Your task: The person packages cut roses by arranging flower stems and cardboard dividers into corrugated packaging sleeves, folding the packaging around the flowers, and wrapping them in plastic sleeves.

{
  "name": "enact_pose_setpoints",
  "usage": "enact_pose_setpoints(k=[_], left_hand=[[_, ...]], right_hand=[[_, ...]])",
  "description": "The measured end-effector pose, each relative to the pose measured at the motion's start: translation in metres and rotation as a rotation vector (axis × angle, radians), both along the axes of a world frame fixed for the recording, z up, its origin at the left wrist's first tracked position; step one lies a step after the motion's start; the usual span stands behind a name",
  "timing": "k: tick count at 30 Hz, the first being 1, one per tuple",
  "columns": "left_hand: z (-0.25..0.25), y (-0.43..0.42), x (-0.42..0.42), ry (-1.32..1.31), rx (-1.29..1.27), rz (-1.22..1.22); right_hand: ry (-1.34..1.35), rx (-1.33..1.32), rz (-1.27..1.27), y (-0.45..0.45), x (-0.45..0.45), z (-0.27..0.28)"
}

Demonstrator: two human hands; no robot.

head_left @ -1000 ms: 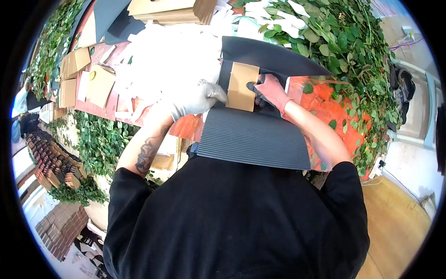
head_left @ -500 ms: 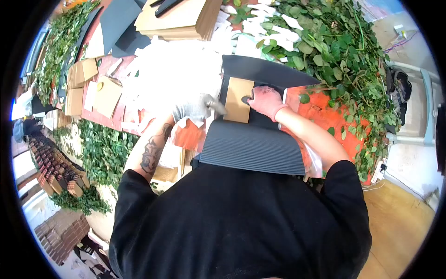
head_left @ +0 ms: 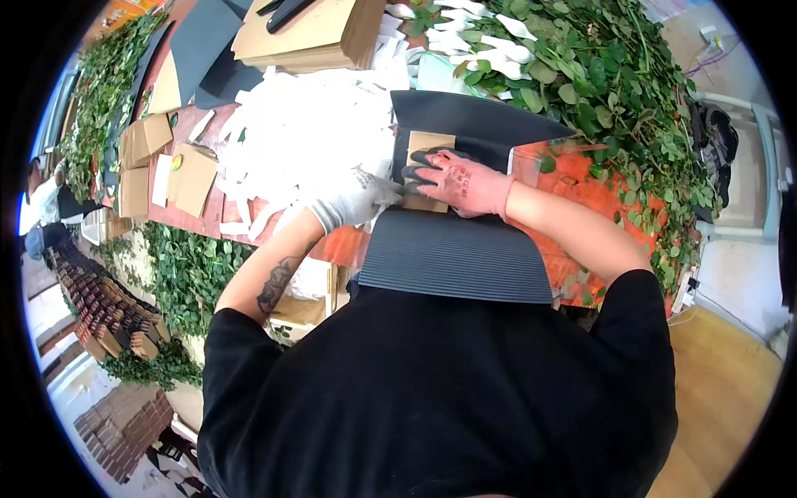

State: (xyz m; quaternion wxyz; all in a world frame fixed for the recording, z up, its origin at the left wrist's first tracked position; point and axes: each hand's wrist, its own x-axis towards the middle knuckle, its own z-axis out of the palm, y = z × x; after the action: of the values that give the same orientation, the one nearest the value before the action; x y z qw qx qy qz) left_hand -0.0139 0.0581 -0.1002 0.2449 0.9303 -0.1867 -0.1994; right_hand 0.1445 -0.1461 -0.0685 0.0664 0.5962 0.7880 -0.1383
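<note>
A brown cardboard piece [head_left: 432, 141] lies on a black sheet [head_left: 481, 124] in front of me. My right hand [head_left: 462, 183], in a pink glove with dark fingertips, rests flat over the cardboard with its fingers spread. At the cardboard's left edge is my left hand [head_left: 357, 199] in a whitish glove. Its fingers are drawn together; whatever they pinch, if anything, is hidden. Nearer my body, a ribbed black flap [head_left: 452, 257] curves over the table's edge.
White strips [head_left: 315, 133] are heaped to the left of the black sheet. Behind them stands a cardboard stack [head_left: 307, 41] with a black tool [head_left: 290, 12] on top. Green leaves [head_left: 581, 66] cover the right back, and folded cardboard pieces [head_left: 191, 178] lie at left.
My right hand has gone from gripping the cardboard's right edge to lying spread across it. My left hand has moved slightly right, to the cardboard's left edge.
</note>
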Motion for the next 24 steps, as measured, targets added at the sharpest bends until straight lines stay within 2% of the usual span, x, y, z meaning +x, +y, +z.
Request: enact_pose_setpoints(k=[1, 3, 4, 5, 6, 9, 11, 12, 13, 14, 15, 16, 18, 19, 20, 22, 24], left_hand=[[0.004, -0.001, -0.004, -0.004, 0.092, -0.058], [0.022, -0.005, -0.010, 0.029, 0.108, -0.031], [0.025, -0.005, -0.009, 0.040, 0.130, -0.029], [0.020, -0.002, -0.015, -0.103, 0.139, -0.037], [0.017, 0.001, -0.022, -0.099, 0.132, -0.031], [0.029, 0.004, -0.024, -0.026, -0.008, 0.091], [0.056, 0.002, -0.015, 0.282, 0.197, 0.066], [0.041, 0.006, -0.021, 0.283, 0.200, 0.061], [0.014, 0.017, -0.031, 0.003, 0.153, 0.141], [0.018, 0.019, -0.029, -0.277, 0.100, 0.217], [0.022, 0.021, -0.030, -0.291, 0.016, 0.334], [0.024, 0.020, -0.028, -0.283, 0.012, 0.332], [0.035, 0.015, -0.022, -0.301, -0.052, 0.277], [0.045, 0.014, -0.018, -0.197, 0.075, 0.256], [0.047, 0.016, -0.017, -0.198, 0.077, 0.259], [0.048, 0.019, -0.017, -0.254, 0.005, 0.406], [0.040, 0.018, -0.015, -0.302, -0.032, 0.434]], right_hand=[[-0.017, -0.060, 0.005, 0.003, -0.002, -0.003], [-0.049, -0.214, 0.007, 0.016, -0.011, 0.009], [-0.046, -0.219, 0.018, 0.017, -0.011, 0.010], [-0.054, -0.210, 0.017, 0.014, -0.010, 0.010], [-0.061, -0.201, 0.015, 0.010, -0.009, 0.011], [-0.012, -0.184, 0.010, 0.010, -0.004, 0.001], [0.010, -0.171, 0.012, 0.014, -0.004, 0.001], [0.012, -0.169, 0.007, 0.009, -0.005, -0.004], [0.015, -0.133, -0.003, 0.004, -0.005, -0.014], [0.017, -0.097, -0.014, 0.002, -0.004, -0.015], [-0.011, -0.101, -0.030, -0.002, -0.002, -0.017], [-0.004, -0.106, -0.031, -0.011, -0.001, -0.016], [0.051, 0.086, -0.213, -0.035, 0.012, -0.007], [-0.438, 0.314, 0.081, -0.048, 0.026, -0.022], [-0.934, 0.639, 0.309, -0.062, 0.041, -0.036], [-0.097, -0.103, -0.208, -0.079, 0.028, -0.024], [-0.046, -0.163, -0.258, -0.080, 0.025, -0.021]])
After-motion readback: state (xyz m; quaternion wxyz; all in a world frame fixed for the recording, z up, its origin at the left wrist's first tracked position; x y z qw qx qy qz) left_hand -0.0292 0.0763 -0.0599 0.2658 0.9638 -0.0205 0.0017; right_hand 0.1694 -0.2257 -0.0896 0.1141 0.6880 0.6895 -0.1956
